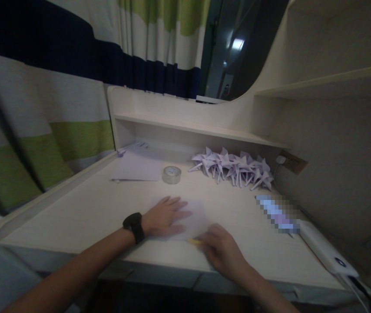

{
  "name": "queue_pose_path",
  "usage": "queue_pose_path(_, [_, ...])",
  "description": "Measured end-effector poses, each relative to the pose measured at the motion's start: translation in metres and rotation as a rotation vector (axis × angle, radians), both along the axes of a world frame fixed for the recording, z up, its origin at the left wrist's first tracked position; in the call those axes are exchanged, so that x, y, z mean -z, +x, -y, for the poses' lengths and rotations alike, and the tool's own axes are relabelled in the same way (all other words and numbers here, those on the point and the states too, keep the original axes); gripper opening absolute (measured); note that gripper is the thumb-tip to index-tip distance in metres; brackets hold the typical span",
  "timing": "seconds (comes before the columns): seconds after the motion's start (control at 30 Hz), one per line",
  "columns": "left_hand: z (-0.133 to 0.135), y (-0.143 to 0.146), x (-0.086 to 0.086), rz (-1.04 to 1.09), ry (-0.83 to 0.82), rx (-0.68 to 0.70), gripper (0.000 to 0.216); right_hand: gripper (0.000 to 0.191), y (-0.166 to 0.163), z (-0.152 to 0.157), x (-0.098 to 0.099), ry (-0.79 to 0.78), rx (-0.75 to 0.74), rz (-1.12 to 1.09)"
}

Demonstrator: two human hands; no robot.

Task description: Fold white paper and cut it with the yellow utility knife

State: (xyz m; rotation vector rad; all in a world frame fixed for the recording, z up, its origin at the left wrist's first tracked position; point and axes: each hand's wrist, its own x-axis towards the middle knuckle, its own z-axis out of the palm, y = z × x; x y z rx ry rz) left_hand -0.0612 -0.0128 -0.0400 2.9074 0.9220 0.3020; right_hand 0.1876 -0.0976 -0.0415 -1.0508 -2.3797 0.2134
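My left hand [165, 216], with a black watch on its wrist, lies flat and open on a pale sheet of paper [196, 217] on the wooden desk [84, 213]. My right hand [220, 248] rests at the sheet's near right corner, fingers bent over the edge, next to a small yellow thing [193, 240] that I cannot make out. Whether the right hand grips the paper is unclear.
A roll of clear tape [171, 174] stands behind the sheet. A heap of several folded pale purple paper cranes [234, 167] lies at the back right. A stack of paper [138, 167] is at the back left. A white power strip [327, 252] runs along the right edge. Curtains hang left.
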Motion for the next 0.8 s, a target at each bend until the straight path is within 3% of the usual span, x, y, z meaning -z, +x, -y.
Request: queue_pose_path(0.8, [-0.0020, 0.0013, 0.0068, -0.035, 0.012, -0.023, 0.050, 0.022, -0.0009, 0.0025, 0.0004, 0.092, -0.107, 0.036])
